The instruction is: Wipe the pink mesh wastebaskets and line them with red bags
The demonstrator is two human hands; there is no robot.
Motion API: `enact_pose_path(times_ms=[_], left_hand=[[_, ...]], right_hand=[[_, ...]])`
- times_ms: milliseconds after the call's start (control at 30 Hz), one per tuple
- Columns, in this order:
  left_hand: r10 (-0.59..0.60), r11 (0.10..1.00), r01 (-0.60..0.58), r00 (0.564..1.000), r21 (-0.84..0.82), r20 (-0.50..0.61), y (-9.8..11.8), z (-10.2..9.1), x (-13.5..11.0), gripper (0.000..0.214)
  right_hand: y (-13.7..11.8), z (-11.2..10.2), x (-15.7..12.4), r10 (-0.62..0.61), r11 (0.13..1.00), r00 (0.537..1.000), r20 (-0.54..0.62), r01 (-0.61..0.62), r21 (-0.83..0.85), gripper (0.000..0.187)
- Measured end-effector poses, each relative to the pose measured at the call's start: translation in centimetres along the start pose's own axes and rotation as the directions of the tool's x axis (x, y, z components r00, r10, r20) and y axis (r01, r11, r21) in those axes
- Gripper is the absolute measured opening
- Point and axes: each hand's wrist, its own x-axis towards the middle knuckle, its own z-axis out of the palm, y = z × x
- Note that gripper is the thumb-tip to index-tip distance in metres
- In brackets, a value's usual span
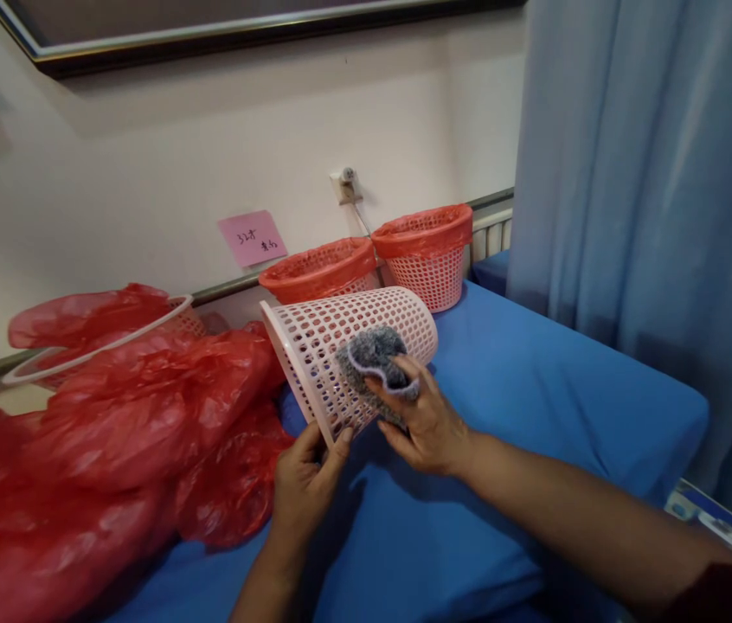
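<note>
A pale pink plastic wastebasket [314, 333] with a lattice of holes lies tilted on its side above the blue bed cover, its open end toward the left. My left hand [305, 484] is closed on its rim at the lower edge, thumb on the outside. In my right hand [427, 415] is a bunched grey cleaning cloth [375, 355] with a pale edge, pressed against the wastebasket's side wall. The fingers are bent around the cloth, and part of it is hidden beneath them.
Two wastebaskets with red liners, a nearer one [320, 268] and a farther one [427, 268], stand along the wall. Crumpled red plastic bags [145, 415] and more baskets fill the left. A blue curtain [638, 190] hangs at the right beside the blue-covered bed [574, 372].
</note>
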Motion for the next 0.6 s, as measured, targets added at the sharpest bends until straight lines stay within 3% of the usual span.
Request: enact_pose_path(times_ms=[100,167,267,333,400,500,600], left_hand=[[-0.004,1.000,0.004,1.000,-0.015,0.019,0.1,0.2,0.0,0.039],[-0.008,1.000,0.008,0.999,-0.016,0.033,0.1,0.3,-0.1,0.038],[-0.015,1.000,0.015,0.997,-0.008,0.072,-0.1,0.6,-0.3,0.036],[-0.019,1.000,0.020,0.995,-0.011,0.096,-0.2,0.9,-0.3,0.037],[-0.018,1.000,0.020,0.995,-0.017,0.096,-0.4,1.2,-0.4,0.037],[-0.001,0.999,0.004,0.998,-0.042,0.062,-0.5,1.4,-0.3,0.038],[0.035,0.997,-0.033,0.999,-0.070,0.032,-0.4,1.0,-0.1,0.033]], right_hand=[[0.9,0.7,0.0,0.013,0.999,0.998,-0.063,-0.011,0.037,0.072],[2.7,1.0,0.3,0.167,0.986,0.975,-0.147,-0.162,0.049,0.071],[5.4,1.1,0.7,0.419,0.908,0.885,-0.204,-0.410,0.088,0.073],[6.2,1.0,0.8,0.452,0.892,0.874,-0.178,-0.436,0.122,0.077],[5.7,0.9,0.7,0.358,0.930,0.923,-0.139,-0.340,0.136,0.077],[2.7,1.0,0.2,0.080,0.988,0.992,-0.094,-0.067,0.139,0.070],[-0.5,1.1,-0.4,-0.155,0.970,0.987,-0.046,0.161,0.184,0.065]])
